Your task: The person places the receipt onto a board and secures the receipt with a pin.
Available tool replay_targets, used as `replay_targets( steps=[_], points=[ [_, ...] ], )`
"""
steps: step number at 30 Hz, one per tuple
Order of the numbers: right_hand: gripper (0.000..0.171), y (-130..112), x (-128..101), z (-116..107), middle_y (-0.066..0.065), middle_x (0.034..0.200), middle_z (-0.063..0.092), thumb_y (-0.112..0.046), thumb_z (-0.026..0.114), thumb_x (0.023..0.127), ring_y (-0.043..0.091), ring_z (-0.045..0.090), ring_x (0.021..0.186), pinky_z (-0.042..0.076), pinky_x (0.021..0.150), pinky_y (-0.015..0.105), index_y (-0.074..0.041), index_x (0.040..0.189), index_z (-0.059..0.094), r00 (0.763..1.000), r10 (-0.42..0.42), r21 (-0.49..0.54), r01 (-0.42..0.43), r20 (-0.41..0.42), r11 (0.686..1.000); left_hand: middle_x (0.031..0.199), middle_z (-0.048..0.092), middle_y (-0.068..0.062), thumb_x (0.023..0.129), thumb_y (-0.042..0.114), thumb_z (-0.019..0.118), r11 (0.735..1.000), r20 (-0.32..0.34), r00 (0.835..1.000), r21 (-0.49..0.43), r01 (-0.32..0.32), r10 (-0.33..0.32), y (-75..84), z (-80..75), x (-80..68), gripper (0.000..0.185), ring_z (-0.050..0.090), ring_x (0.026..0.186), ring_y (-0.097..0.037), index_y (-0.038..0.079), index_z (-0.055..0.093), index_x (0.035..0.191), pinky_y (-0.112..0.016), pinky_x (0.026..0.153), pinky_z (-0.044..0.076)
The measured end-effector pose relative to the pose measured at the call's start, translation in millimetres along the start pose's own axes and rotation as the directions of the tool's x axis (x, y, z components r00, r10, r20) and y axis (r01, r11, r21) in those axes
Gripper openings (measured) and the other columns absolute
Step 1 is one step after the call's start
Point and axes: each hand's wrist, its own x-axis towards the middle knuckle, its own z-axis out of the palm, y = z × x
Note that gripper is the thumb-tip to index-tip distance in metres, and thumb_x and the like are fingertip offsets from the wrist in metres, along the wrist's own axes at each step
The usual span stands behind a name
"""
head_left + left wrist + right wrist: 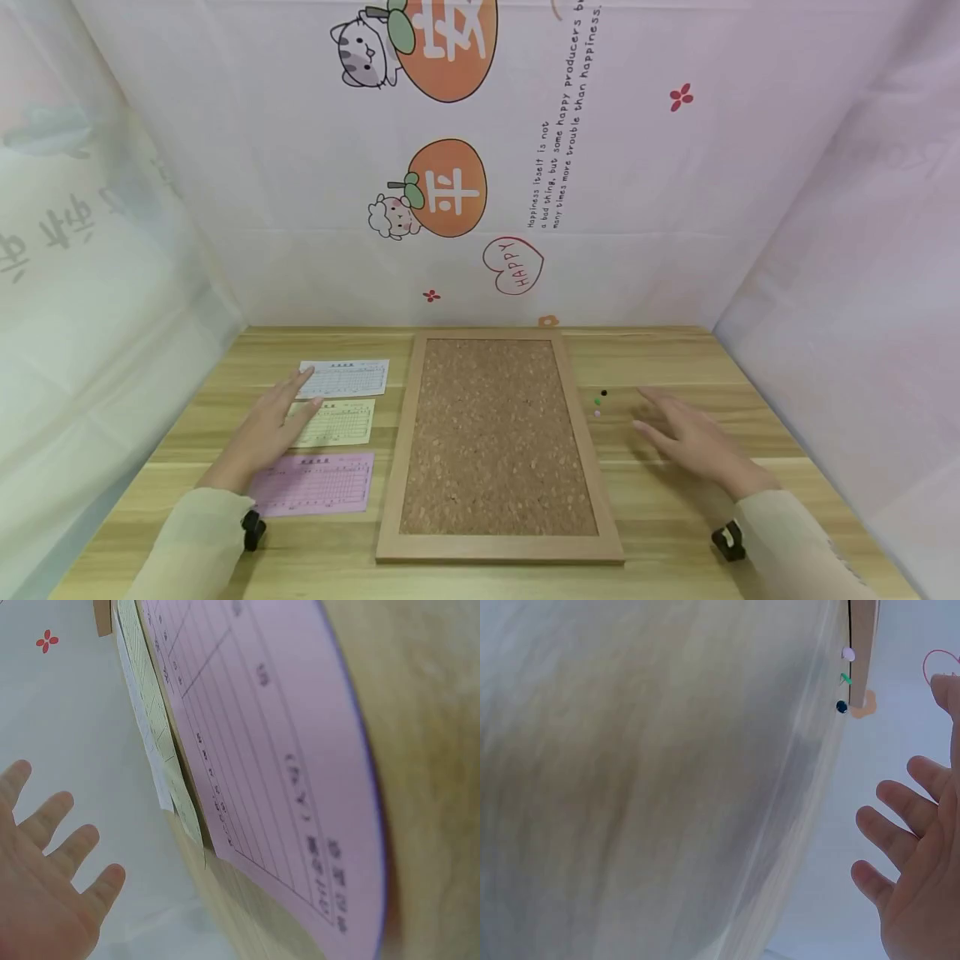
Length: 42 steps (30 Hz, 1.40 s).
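Observation:
A framed cork board point(495, 442) lies flat in the middle of the wooden table point(660, 517). Left of it lie three paper slips: white point(345, 377), yellow point(337, 422) and pink point(315, 483) point(285, 750). My left hand point(270, 429) point(45, 877) hovers open over the yellow slip's left end, fingers straight, holding nothing. Three push pins, black point(603, 392) point(842, 707), green point(597, 402) point(845, 678) and pink point(597, 412) point(848, 654), sit just right of the board. My right hand point(686, 437) point(915, 862) is open a little right of the pins, touching none.
A printed cloth backdrop point(480, 167) with cartoon fruit and text walls in the table at the back and both sides. Bare wood shows to the right of the board and along the front edge.

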Motion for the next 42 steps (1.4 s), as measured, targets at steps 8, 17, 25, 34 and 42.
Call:
replay_targets(
  steps=[8, 17, 25, 34, 42],
  points=[
    [0.062, -16, 5, 5, 0.020, 0.138, 0.057, -0.039, 0.062, 0.100, 0.043, 0.053, 0.124, 0.038, 0.103, 0.065, 0.000, 0.146, 0.047, 0.996, -0.087, 0.063, 0.086, 0.008, 0.994, 0.156, 0.027, -0.030, 0.104, 0.048, 0.048, 1.000, -0.024, 1.000, 0.010, 0.004, -0.003, -0.5, 1.5, 3.8, 0.066, 0.023, 0.139, -0.056, 0.007, 0.036, 0.155, -0.078, 0.104, 0.018],
    [0.055, -32, 10, 16, 0.016, 0.139, 0.058, -0.034, 0.068, 0.097, 0.038, 0.054, 0.125, 0.039, 0.104, 0.061, -0.004, 0.142, 0.054, 0.978, -0.208, 0.081, 0.207, 0.000, 0.975, 0.147, 0.041, -0.030, 0.102, 0.029, 0.058, 0.999, -0.038, 0.999, -0.011, -0.036, 0.035, -2.9, 4.7, 7.7, 0.051, 0.031, 0.136, -0.055, 0.003, 0.048, 0.145, -0.074, 0.106, 0.023],
    [0.060, -44, 10, 25, 0.019, 0.142, 0.054, -0.040, 0.070, 0.094, 0.041, 0.051, 0.129, 0.038, 0.106, 0.061, -0.004, 0.140, 0.057, 0.967, -0.252, 0.034, 0.252, 0.026, 0.967, 0.146, 0.043, -0.030, 0.102, 0.026, 0.057, 0.998, -0.007, 0.999, -0.050, -0.035, 0.035, -1.4, 7.4, 11.3, 0.048, 0.029, 0.137, -0.056, 0.001, 0.049, 0.143, -0.074, 0.107, 0.022],
    [0.057, -50, 8, 32, 0.018, 0.145, 0.051, -0.039, 0.071, 0.094, 0.041, 0.048, 0.132, 0.038, 0.106, 0.059, -0.006, 0.138, 0.059, 0.938, -0.346, 0.058, 0.344, 0.037, 0.937, 0.144, 0.046, -0.030, 0.103, 0.023, 0.057, 0.998, 0.009, 1.000, -0.070, -0.011, 0.011, 1.0, 9.3, 22.5, 0.048, 0.038, 0.133, -0.050, 0.000, 0.049, 0.143, -0.067, 0.107, 0.030],
    [0.061, -53, 6, 32, 0.014, 0.151, 0.045, -0.037, 0.070, 0.095, 0.040, 0.040, 0.138, 0.035, 0.109, 0.055, -0.005, 0.145, 0.053, 0.940, -0.320, 0.113, 0.307, 0.122, 0.945, 0.146, 0.040, -0.033, 0.104, 0.024, 0.054, 0.992, 0.032, 0.999, -0.119, 0.042, -0.038, -2.5, 7.4, 28.0, 0.051, 0.037, 0.134, -0.052, -0.002, 0.045, 0.146, -0.066, 0.106, 0.033]
  ],
)
